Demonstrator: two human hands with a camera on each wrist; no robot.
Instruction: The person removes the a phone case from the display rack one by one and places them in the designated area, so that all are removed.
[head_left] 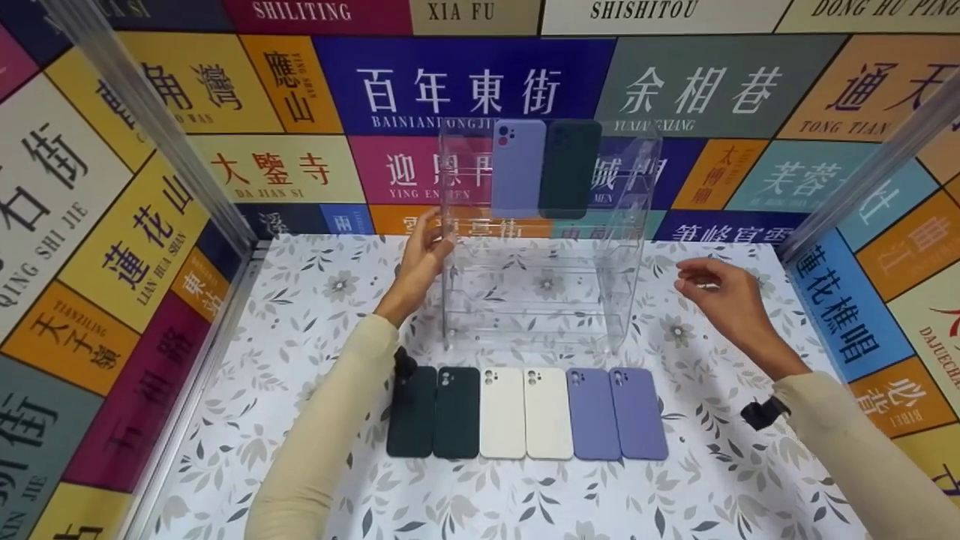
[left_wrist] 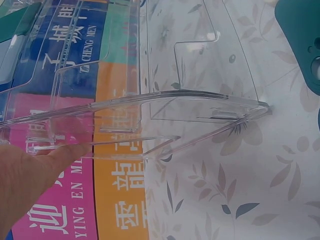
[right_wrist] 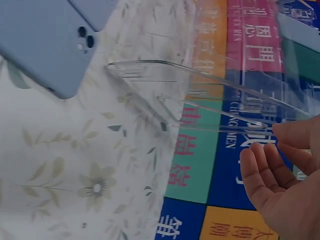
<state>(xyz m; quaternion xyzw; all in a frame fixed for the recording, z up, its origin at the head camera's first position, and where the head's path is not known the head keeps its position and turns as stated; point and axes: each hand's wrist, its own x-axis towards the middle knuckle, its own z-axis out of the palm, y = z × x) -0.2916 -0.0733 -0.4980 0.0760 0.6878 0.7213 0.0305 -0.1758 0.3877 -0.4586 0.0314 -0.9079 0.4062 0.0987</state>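
A clear acrylic display stand (head_left: 540,315) with several tiers stands upright on the table. On its top tier lean a lavender phone case (head_left: 517,169) and a dark green phone case (head_left: 570,169), side by side. My left hand (head_left: 420,262) grips the stand's left side panel; its thumb (left_wrist: 70,152) lies along the edge in the left wrist view. To the right of the stand, my right hand (head_left: 724,296) hovers with loosely bent fingers (right_wrist: 270,167) and holds nothing. In the head view it is apart from the right panel.
In front of the stand lies a row of phone cases: two dark green (head_left: 457,412), two cream (head_left: 502,412) and two lavender (head_left: 637,412). A floral cloth (head_left: 337,480) covers the table. Printed sign panels (head_left: 472,82) rise behind and at both sides, with metal posts (head_left: 172,135) at the corners.
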